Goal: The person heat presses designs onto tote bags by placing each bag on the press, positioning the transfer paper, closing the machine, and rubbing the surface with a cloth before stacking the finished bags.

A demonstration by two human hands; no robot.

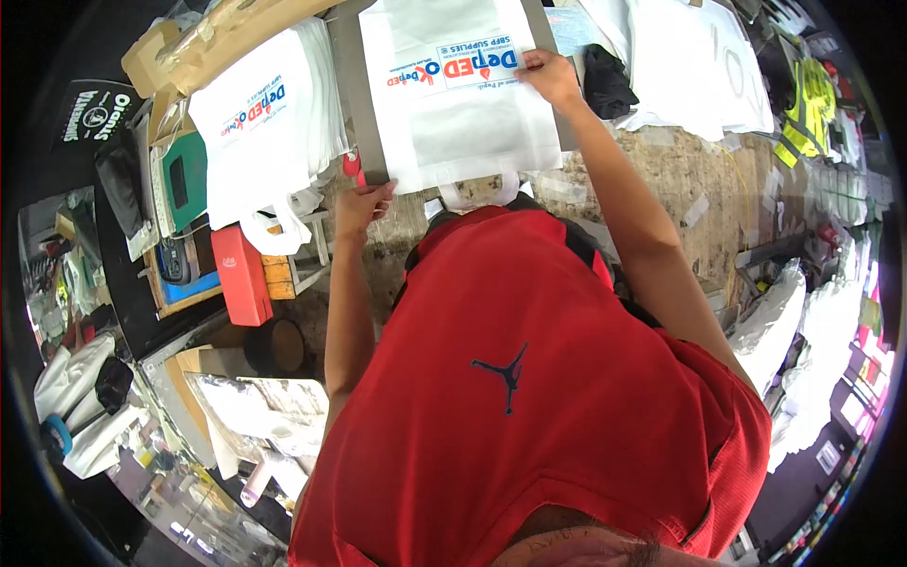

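A white fabric bag (463, 123) with red and blue print lies flat on a grey board (370, 113), its handle (479, 192) hanging toward my body. My left hand (364, 208) pinches the bag's near left corner between thumb and fingers. Over the right edge, beside the printed panel, my right hand (551, 77) has its fingers drawn together on the fabric. Whether a fold is gripped there is hard to see. To the left sits a stack of similar printed white bags (260, 123), handles drooping over the edge.
A black cloth bundle (607, 82) and white sheets (699, 66) lie right of the board. The worn wooden table (694, 189) has tape scraps on it. On the left are a red box (242, 274), a green case (184, 180) and cardboard (189, 57).
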